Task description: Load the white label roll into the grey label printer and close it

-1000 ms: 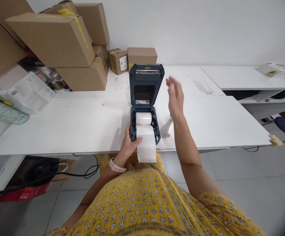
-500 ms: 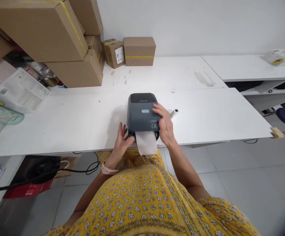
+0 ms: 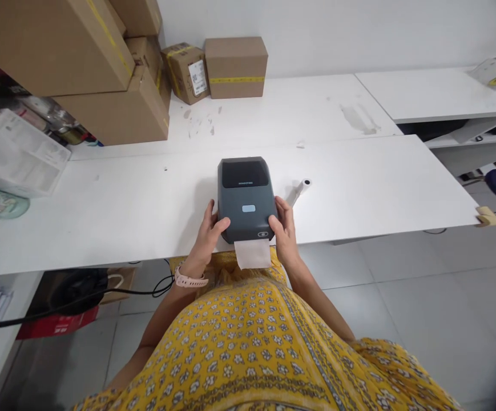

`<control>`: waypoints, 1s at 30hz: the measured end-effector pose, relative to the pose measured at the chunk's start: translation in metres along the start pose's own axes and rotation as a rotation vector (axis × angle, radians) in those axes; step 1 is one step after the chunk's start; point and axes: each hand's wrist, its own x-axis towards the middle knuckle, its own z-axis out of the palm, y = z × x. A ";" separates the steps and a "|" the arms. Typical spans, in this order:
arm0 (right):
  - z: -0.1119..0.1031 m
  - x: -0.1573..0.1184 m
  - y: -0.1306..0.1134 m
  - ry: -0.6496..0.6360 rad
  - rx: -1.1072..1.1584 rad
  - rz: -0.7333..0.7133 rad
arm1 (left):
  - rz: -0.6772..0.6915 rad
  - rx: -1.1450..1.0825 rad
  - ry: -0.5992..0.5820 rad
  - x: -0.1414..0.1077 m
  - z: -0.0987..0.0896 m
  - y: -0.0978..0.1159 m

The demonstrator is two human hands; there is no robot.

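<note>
Printer (image 3: 248, 197), one, dark grey, cover down: at the table's (image 3: 359, 188) near edge, between two hands. Left hand (image 3: 205, 238), one: gripping the printer's left side, thumb on top, fingers alongside. Right hand (image 3: 285, 234), one: gripping the right side likewise. Paper strip (image 3: 253, 254), one, white: out of the near side. White roll (image 3: 303, 185), one: right of the printer. Small cartons (image 3: 236, 67), two: far side, adjacent.

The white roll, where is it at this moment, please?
In the head view, the roll lies on the table, to the right of the printer and just beyond the right hand.
</note>
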 end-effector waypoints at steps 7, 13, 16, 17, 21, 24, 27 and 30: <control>-0.004 -0.005 0.002 -0.041 0.086 0.257 | 0.063 -0.019 0.006 0.000 -0.003 -0.015; -0.009 0.000 0.009 -0.030 -0.042 0.127 | 0.162 -0.032 0.046 0.006 -0.001 -0.024; -0.011 0.001 0.011 -0.066 -0.082 0.102 | 0.156 0.008 0.030 -0.003 -0.007 -0.026; -0.012 0.001 0.012 -0.075 -0.098 0.096 | 0.158 0.025 0.047 -0.009 -0.010 -0.029; -0.011 0.000 0.014 -0.084 -0.198 0.019 | 0.082 0.111 0.135 -0.040 -0.019 -0.048; -0.009 -0.002 0.016 -0.065 -0.220 -0.030 | -0.110 0.147 -0.176 -0.050 -0.012 -0.056; -0.008 -0.002 0.016 -0.052 -0.202 -0.035 | -0.224 0.069 -0.324 -0.046 0.003 -0.054; -0.008 -0.001 0.017 -0.053 -0.181 -0.036 | -0.262 -0.092 -0.320 -0.041 0.013 -0.048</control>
